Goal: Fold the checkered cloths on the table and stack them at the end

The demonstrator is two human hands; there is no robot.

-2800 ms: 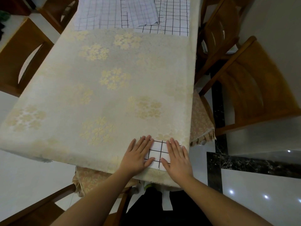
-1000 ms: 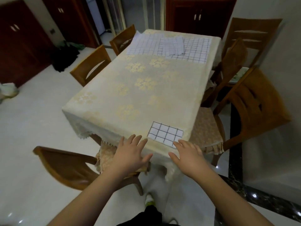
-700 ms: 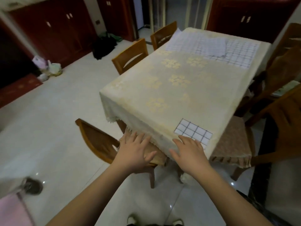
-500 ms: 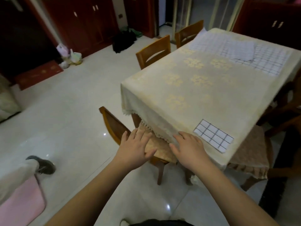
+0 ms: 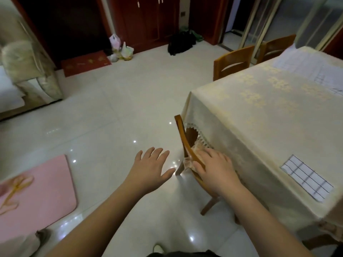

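Wooden chair [image 5: 187, 145] before right hand [image 5: 215, 169], left hand [image 5: 150, 171] spread, both grips empty.

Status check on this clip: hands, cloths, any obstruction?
Left hand and right hand open, empty. Folded checkered cloth on near table corner; unfolded cloths at far end. Chair beside table.

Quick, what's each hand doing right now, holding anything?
Left hand: open, fingers spread above the floor, holding nothing.
Right hand: open, fingers fairly straight, in front of the chair by the table edge, gripping nothing.
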